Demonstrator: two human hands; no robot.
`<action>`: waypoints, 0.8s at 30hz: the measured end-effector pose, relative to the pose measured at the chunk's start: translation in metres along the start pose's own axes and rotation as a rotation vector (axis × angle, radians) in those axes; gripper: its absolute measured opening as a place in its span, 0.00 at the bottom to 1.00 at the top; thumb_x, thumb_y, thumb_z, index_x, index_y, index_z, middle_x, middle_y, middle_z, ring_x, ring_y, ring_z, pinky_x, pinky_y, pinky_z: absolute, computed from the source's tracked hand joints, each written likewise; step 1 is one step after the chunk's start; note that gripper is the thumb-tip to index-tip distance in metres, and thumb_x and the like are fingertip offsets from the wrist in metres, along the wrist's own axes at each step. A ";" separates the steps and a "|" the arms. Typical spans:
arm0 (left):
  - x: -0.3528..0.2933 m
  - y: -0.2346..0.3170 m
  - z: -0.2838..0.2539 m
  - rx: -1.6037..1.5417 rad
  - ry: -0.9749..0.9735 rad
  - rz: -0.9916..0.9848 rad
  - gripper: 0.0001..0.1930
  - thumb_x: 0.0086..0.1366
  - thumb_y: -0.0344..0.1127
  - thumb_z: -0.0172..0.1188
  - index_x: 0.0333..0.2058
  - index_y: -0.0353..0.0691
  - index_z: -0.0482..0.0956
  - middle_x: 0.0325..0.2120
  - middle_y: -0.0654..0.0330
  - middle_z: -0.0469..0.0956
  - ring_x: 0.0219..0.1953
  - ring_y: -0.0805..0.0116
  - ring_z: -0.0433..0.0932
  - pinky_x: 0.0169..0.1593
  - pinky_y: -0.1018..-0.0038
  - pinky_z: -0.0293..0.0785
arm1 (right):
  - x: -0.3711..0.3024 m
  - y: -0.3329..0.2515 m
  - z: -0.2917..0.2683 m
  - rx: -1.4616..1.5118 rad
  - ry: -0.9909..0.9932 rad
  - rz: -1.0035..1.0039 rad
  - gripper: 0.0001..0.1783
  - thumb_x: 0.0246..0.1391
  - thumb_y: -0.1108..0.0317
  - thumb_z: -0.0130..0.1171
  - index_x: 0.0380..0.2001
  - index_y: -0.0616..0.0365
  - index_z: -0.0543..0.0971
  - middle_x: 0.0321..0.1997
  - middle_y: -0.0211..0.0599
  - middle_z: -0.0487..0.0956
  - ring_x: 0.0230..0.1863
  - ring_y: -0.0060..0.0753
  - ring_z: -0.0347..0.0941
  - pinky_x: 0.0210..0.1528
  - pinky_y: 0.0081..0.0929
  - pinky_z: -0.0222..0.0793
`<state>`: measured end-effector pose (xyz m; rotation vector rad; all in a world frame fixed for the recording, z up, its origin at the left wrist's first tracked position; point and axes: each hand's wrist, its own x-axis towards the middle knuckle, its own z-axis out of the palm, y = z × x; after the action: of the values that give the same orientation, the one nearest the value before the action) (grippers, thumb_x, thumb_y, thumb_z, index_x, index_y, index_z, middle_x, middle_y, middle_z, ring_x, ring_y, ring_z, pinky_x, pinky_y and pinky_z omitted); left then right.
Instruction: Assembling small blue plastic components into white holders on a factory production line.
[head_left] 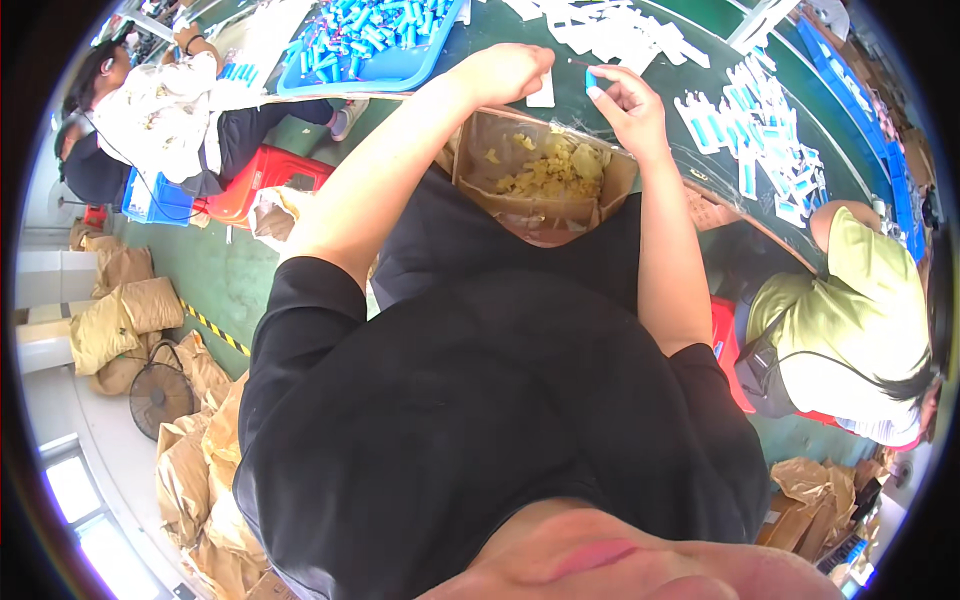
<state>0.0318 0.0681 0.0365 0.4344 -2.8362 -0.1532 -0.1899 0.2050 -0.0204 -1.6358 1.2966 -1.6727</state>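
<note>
My right hand [637,112] pinches a small blue cylinder [591,79] between thumb and fingers, above the table's near edge. A thin dark wire runs from the cylinder's top toward my left hand [512,74]. The left fingers are closed, a little apart from the right hand; what they hold, if anything, is hidden. Just below the left fingertips is a white strip [541,94]. To the left stands a blue tray [374,80] heaped with similar blue cylinders. Loose white strips [622,38] lie beyond my hands.
Many blue-and-white pieces [748,125] spread over the green table [690,82] at right. An open carton [478,190] with yellow scraps sits below the table edge. Co-workers sit left [160,120] and right [840,310]. Brown sacks [185,465] and a fan [160,392] stand at left.
</note>
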 end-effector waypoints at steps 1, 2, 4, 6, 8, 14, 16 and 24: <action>-0.003 -0.004 0.002 -0.102 0.085 -0.043 0.10 0.64 0.31 0.61 0.42 0.34 0.79 0.38 0.48 0.83 0.47 0.43 0.83 0.51 0.55 0.79 | 0.002 -0.001 0.002 0.023 -0.009 -0.024 0.16 0.59 0.75 0.72 0.51 0.56 0.87 0.49 0.24 0.82 0.32 0.09 0.70 0.31 0.12 0.65; -0.006 -0.010 0.008 -0.153 0.203 -0.035 0.09 0.67 0.32 0.60 0.42 0.34 0.78 0.38 0.47 0.85 0.43 0.45 0.85 0.48 0.57 0.80 | 0.005 -0.002 0.004 0.046 -0.020 -0.048 0.18 0.59 0.76 0.71 0.53 0.56 0.86 0.55 0.26 0.81 0.35 0.10 0.72 0.33 0.11 0.68; -0.011 -0.017 0.014 -0.356 0.255 -0.093 0.09 0.68 0.32 0.59 0.43 0.33 0.78 0.39 0.47 0.85 0.42 0.49 0.86 0.47 0.59 0.81 | 0.012 -0.005 0.007 0.048 -0.027 -0.043 0.18 0.59 0.76 0.71 0.54 0.56 0.86 0.57 0.26 0.81 0.36 0.11 0.73 0.34 0.11 0.68; -0.018 -0.015 0.022 -0.661 0.456 -0.151 0.07 0.73 0.31 0.56 0.43 0.33 0.77 0.40 0.51 0.86 0.38 0.60 0.87 0.44 0.65 0.82 | 0.019 -0.004 0.011 0.044 -0.042 -0.047 0.18 0.59 0.75 0.71 0.53 0.56 0.86 0.58 0.25 0.82 0.39 0.12 0.75 0.34 0.12 0.69; -0.030 -0.008 0.033 -0.989 0.776 -0.207 0.06 0.74 0.29 0.54 0.42 0.34 0.77 0.42 0.53 0.86 0.38 0.60 0.86 0.43 0.67 0.83 | 0.025 -0.010 0.021 -0.119 -0.158 -0.046 0.19 0.61 0.78 0.69 0.55 0.59 0.85 0.61 0.30 0.80 0.42 0.14 0.75 0.39 0.12 0.70; -0.096 0.027 0.055 -2.217 0.463 0.016 0.07 0.71 0.35 0.57 0.37 0.37 0.78 0.33 0.52 0.78 0.32 0.60 0.80 0.35 0.65 0.82 | 0.026 -0.001 0.041 -0.350 -0.246 -0.117 0.17 0.55 0.67 0.73 0.49 0.48 0.89 0.57 0.23 0.86 0.47 0.20 0.78 0.44 0.22 0.69; -0.117 0.028 0.065 -2.228 0.123 -0.079 0.07 0.67 0.35 0.63 0.35 0.40 0.76 0.31 0.60 0.72 0.36 0.62 0.76 0.33 0.68 0.83 | 0.024 0.001 0.041 -0.419 -0.269 -0.113 0.16 0.54 0.68 0.73 0.48 0.50 0.89 0.56 0.26 0.86 0.52 0.29 0.80 0.50 0.27 0.73; -0.100 0.022 0.149 -1.224 0.000 -1.019 0.11 0.62 0.22 0.61 0.44 0.36 0.82 0.38 0.55 0.81 0.42 0.59 0.84 0.47 0.59 0.86 | 0.015 -0.012 0.038 -0.577 -0.261 -0.228 0.18 0.48 0.68 0.75 0.45 0.56 0.88 0.55 0.38 0.86 0.55 0.42 0.80 0.62 0.37 0.75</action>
<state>0.0765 0.1287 -0.1276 1.3738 -1.6842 -1.8236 -0.1537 0.1862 -0.0082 -2.3191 1.5947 -1.1950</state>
